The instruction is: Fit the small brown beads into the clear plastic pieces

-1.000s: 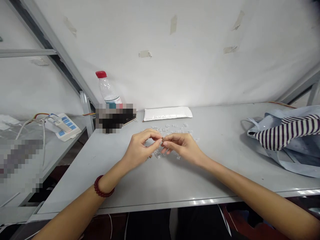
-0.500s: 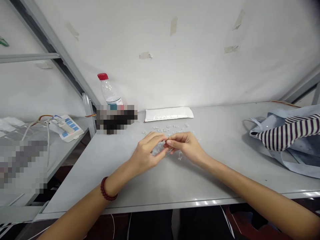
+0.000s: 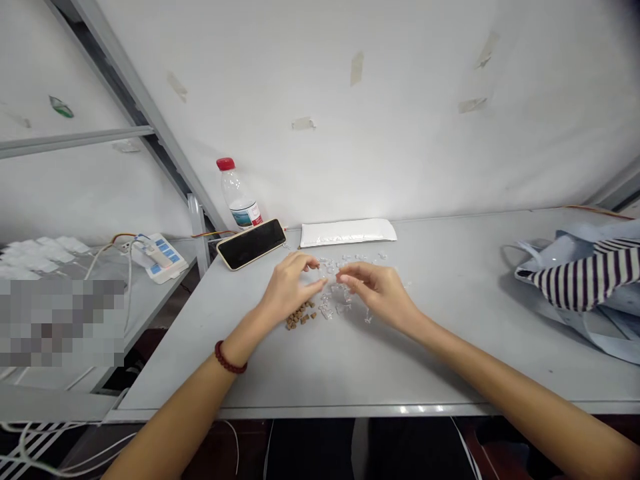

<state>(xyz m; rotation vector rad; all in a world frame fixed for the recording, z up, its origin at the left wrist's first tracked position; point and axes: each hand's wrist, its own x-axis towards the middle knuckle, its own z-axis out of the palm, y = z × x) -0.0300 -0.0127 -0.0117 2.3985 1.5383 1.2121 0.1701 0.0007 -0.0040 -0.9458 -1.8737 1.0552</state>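
My left hand (image 3: 287,287) is over the table with its thumb and fingers apart, and nothing shows between them. Opposite it, my right hand (image 3: 377,292) has its thumb and forefinger drawn close together; whatever is in that pinch is too small to make out. Small clear plastic pieces (image 3: 327,308) lie scattered below and around both hands. Beside and partly under my left hand is a little heap of brown pellet-like bits (image 3: 299,319).
Behind the hands lies a flat white packet (image 3: 349,231) against the wall. A phone (image 3: 253,244) leans near a red-capped bottle (image 3: 241,197) at the back left. A bag with striped cloth (image 3: 575,277) occupies the right side. A power strip (image 3: 167,259) sits on the left table.
My hands were together at the fingertips and have moved apart. My left fingers have opened. The brown bits have come into view as the camera shifted.
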